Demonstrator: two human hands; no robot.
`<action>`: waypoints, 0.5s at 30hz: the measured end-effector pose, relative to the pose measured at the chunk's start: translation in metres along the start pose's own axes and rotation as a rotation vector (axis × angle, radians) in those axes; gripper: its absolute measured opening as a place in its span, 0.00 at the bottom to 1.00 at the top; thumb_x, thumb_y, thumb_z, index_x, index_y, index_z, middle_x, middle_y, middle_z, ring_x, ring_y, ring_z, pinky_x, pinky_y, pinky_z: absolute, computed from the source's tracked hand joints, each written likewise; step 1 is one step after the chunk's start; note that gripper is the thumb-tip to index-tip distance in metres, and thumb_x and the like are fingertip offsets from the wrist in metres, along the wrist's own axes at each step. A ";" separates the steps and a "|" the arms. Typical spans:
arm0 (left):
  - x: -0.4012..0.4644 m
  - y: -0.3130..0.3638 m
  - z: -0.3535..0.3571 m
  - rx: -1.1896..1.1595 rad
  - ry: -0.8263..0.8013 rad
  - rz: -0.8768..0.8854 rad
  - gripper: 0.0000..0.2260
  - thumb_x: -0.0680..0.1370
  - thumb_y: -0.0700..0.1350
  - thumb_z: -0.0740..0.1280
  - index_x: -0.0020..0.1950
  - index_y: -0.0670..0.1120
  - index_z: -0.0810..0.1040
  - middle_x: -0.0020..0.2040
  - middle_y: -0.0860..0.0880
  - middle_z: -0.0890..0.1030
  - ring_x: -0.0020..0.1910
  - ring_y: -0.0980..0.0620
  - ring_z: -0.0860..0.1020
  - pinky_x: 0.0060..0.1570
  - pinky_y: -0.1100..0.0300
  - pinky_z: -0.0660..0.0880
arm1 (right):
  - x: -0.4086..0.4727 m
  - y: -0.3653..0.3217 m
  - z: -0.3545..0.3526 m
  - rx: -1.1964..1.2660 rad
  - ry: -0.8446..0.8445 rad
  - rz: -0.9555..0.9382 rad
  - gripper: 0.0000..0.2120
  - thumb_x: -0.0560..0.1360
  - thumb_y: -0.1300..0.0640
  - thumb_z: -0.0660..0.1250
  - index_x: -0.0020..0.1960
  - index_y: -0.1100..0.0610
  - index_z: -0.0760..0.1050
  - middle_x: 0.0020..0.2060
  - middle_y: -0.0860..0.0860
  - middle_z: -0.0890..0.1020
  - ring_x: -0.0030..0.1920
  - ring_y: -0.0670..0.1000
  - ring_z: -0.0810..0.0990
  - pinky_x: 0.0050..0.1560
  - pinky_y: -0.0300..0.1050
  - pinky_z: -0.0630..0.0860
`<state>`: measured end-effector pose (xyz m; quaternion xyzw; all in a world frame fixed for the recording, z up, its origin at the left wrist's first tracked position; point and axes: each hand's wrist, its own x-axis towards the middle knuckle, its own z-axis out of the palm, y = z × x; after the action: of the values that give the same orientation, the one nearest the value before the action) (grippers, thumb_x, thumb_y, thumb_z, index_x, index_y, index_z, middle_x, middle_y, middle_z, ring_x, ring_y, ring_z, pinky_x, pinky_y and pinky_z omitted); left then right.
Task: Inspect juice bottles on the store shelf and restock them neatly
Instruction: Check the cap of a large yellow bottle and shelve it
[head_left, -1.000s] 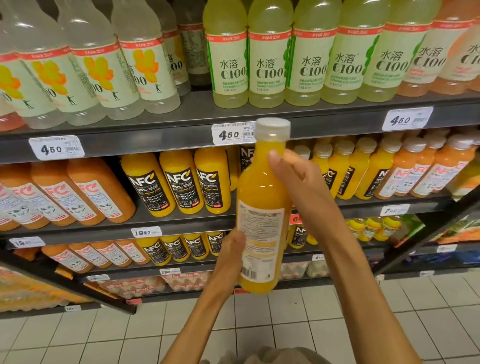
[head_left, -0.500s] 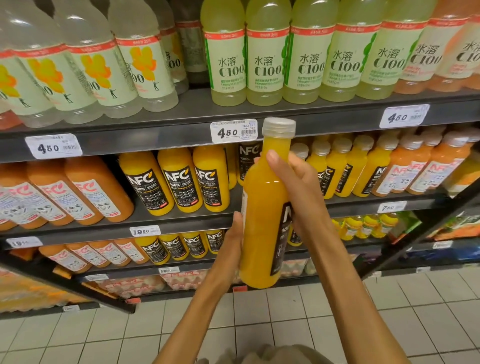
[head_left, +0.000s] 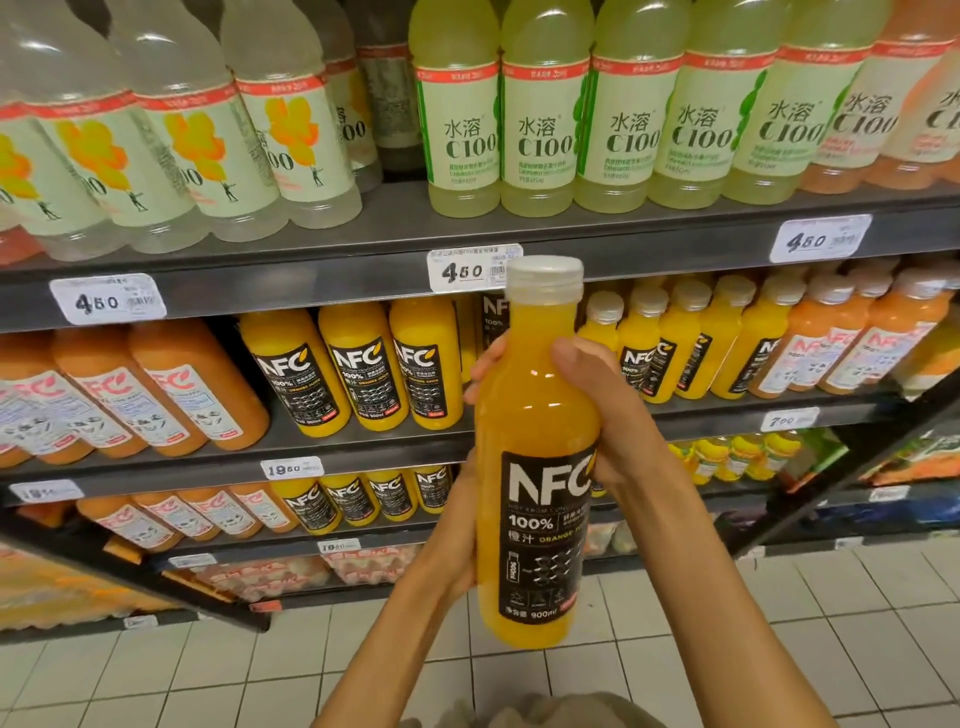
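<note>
I hold a large orange juice bottle (head_left: 537, 415) upright in front of the shelves, its white cap on top and its black NFC label facing me. My right hand (head_left: 602, 415) grips its upper body, thumb on the front and fingers wrapped behind. My left hand (head_left: 457, 530) grips the lower left side, mostly hidden behind the bottle. On the middle shelf (head_left: 363, 457) stand three matching NFC bottles (head_left: 358, 369), with a gap to their right behind the held bottle.
Smaller NFC orange bottles (head_left: 670, 353) and pinkish-orange bottles (head_left: 852, 343) fill the shelf's right side, larger orange ones (head_left: 130, 395) its left. The top shelf carries pale C100 bottles (head_left: 545, 130). Lower shelves hold more juice. White floor tiles (head_left: 727, 649) lie below.
The bottle has been turned about its upright axis: the white back label faced me before, now the black NFC front does. It also sits slightly lower and to the right.
</note>
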<state>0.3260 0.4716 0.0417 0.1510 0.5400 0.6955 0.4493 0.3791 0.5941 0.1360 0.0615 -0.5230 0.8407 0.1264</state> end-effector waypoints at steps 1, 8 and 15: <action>0.001 0.004 -0.002 0.031 0.015 0.025 0.25 0.77 0.60 0.55 0.63 0.45 0.75 0.53 0.45 0.84 0.53 0.46 0.82 0.48 0.54 0.80 | -0.001 -0.001 -0.001 -0.027 0.057 -0.042 0.22 0.70 0.43 0.71 0.54 0.59 0.78 0.49 0.58 0.82 0.49 0.58 0.81 0.49 0.52 0.79; 0.004 0.018 -0.003 0.218 0.027 0.145 0.20 0.68 0.73 0.53 0.49 0.71 0.79 0.48 0.65 0.83 0.51 0.65 0.80 0.42 0.72 0.76 | -0.003 -0.009 0.011 -0.344 0.261 -0.272 0.13 0.72 0.45 0.67 0.53 0.49 0.80 0.51 0.56 0.83 0.51 0.57 0.82 0.48 0.52 0.80; 0.005 0.016 0.003 0.153 0.086 0.254 0.17 0.73 0.62 0.49 0.51 0.56 0.72 0.37 0.66 0.83 0.40 0.68 0.81 0.34 0.74 0.75 | -0.012 -0.017 0.015 -0.365 0.097 -0.242 0.24 0.64 0.34 0.73 0.53 0.47 0.80 0.52 0.51 0.83 0.55 0.59 0.80 0.53 0.59 0.77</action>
<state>0.3178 0.4770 0.0560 0.2219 0.5868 0.7094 0.3211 0.3954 0.5859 0.1547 0.0595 -0.6487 0.7126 0.2605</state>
